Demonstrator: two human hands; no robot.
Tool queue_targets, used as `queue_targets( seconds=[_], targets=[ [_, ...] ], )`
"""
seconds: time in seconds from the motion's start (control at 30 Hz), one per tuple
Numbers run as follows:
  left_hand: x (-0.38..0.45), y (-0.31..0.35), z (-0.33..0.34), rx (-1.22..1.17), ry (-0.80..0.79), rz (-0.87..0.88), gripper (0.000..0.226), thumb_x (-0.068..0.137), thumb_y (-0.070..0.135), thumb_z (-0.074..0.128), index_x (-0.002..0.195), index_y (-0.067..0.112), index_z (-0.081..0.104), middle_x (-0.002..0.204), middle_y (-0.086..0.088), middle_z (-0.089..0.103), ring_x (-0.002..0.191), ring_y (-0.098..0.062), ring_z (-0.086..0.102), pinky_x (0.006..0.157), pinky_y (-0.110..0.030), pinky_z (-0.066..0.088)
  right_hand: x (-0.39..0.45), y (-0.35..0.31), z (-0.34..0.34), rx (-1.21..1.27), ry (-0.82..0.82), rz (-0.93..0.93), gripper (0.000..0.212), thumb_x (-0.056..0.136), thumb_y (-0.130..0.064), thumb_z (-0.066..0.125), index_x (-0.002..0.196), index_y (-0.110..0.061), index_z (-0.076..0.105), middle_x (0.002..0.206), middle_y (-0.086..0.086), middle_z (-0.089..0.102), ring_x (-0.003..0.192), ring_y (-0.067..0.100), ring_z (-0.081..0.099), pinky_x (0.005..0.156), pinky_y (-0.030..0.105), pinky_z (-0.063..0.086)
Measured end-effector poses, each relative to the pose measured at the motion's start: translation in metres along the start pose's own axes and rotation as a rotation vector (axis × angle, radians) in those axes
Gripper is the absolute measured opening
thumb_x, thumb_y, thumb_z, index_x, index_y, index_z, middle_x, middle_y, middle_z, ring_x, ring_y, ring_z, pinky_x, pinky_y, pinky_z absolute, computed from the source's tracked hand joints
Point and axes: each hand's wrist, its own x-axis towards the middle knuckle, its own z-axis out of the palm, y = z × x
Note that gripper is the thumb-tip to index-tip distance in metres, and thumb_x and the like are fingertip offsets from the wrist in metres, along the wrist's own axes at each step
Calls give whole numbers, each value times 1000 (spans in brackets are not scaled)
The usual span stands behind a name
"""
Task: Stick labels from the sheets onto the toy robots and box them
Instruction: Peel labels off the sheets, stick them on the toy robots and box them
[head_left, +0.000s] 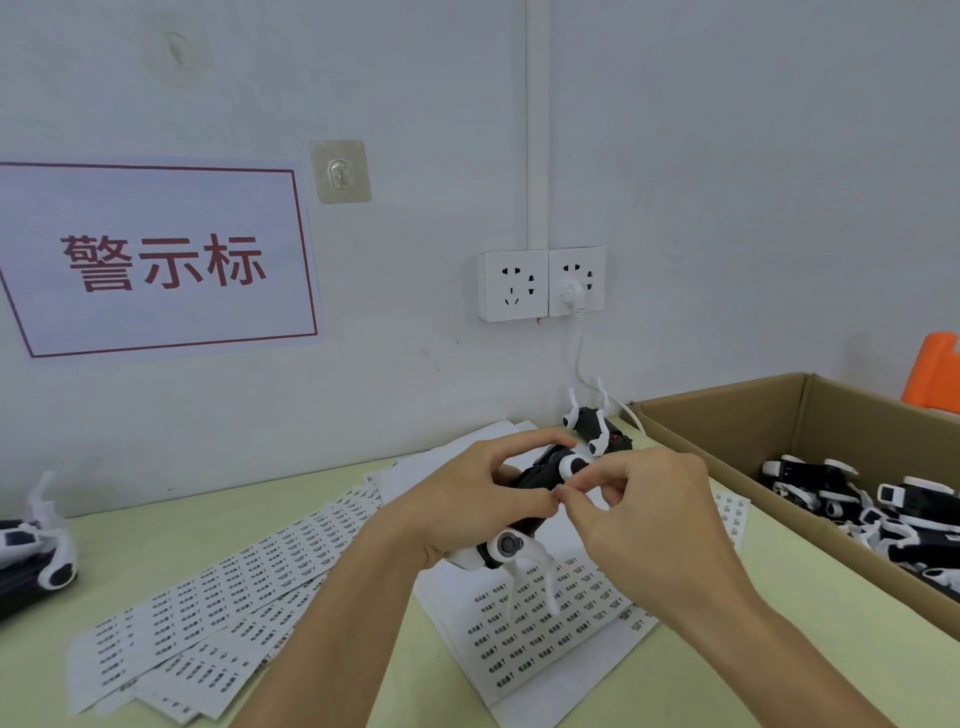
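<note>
My left hand (467, 493) grips a black and white toy robot (524, 512), held above the label sheets with its white legs hanging down. My right hand (639, 504) pinches at the robot's body where both thumbs meet; whatever it pinches is too small to make out. Label sheets (249, 587) printed with rows of small black labels fan out across the pale green table (727, 639), with another stack (550, 623) beneath my hands. The cardboard box (727, 415) at the right holds several black and white toy robots (852, 499).
A second toy robot (597, 428) lies upside down by the wall, behind my hands. More robots (36, 551) sit at the table's left edge. Wall sockets (540, 283) carry a white plug and cable. An orange object (935, 374) stands behind the box.
</note>
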Motion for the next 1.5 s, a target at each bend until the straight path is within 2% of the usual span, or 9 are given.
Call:
queue_targets(
  seconds=[0.17,0.27,0.37,0.63,0.8,1.0,1.17,1.33,1.5],
  targets=[
    [-1,-2,-4,-26,20,-16,53,85,19,69,120,58,61,96,0,72,75,-20,65,91,-52,55,3,2,-6,-69,111,135,29,76,-42,83,58,-25,67,52,-14,53,72,-10,57,45,11,40],
    [-3,0,-6,-73,-11,10,53,87,18,70,121,58,61,106,-9,73,76,-18,67,90,-45,57,5,6,-10,-1,-3,104,23,76,-48,78,90,-41,62,94,-19,52,88,-13,49,63,11,37],
    [-7,3,-7,-136,-76,70,56,85,20,73,126,56,59,110,-10,72,80,-18,68,88,-37,57,5,8,-11,194,-230,116,51,78,-50,74,124,-51,51,123,-31,47,114,-17,42,89,14,40],
    [-13,5,-14,-101,-175,129,74,82,7,69,134,52,42,107,-17,72,91,-25,66,83,-33,55,10,11,-11,482,-340,188,28,83,-26,79,110,-30,72,106,-10,75,100,10,71,98,36,53],
    [-14,3,-14,-100,-177,95,68,83,9,70,134,46,45,102,-10,73,89,-22,68,78,-30,53,10,12,-19,487,-450,155,29,89,-19,74,108,-40,72,109,-12,74,103,10,70,93,32,50],
    [-16,4,-18,-62,-157,61,64,80,14,69,132,45,48,102,-7,74,88,-19,69,78,-30,53,6,14,-13,478,-449,160,45,79,-49,71,123,-44,62,123,-18,65,110,8,65,92,32,54],
    [-15,4,-16,-58,-167,46,55,84,19,71,131,40,51,110,-6,74,97,-25,71,87,-36,56,5,14,-6,442,-365,152,28,86,-32,76,112,-35,66,111,-9,69,101,10,67,85,26,50],
    [-18,9,-20,83,-69,-45,39,81,50,70,114,33,62,104,5,76,107,-25,67,79,-29,52,4,16,-4,426,-266,199,24,87,-39,73,109,-34,65,104,-12,70,84,11,72,82,36,59],
    [-21,3,-29,103,-32,-86,30,81,44,75,104,26,73,101,1,75,92,-13,67,79,-30,60,2,17,1,374,-344,200,23,87,-49,68,107,-45,57,103,-16,65,84,8,70,72,27,58]
  ],
)
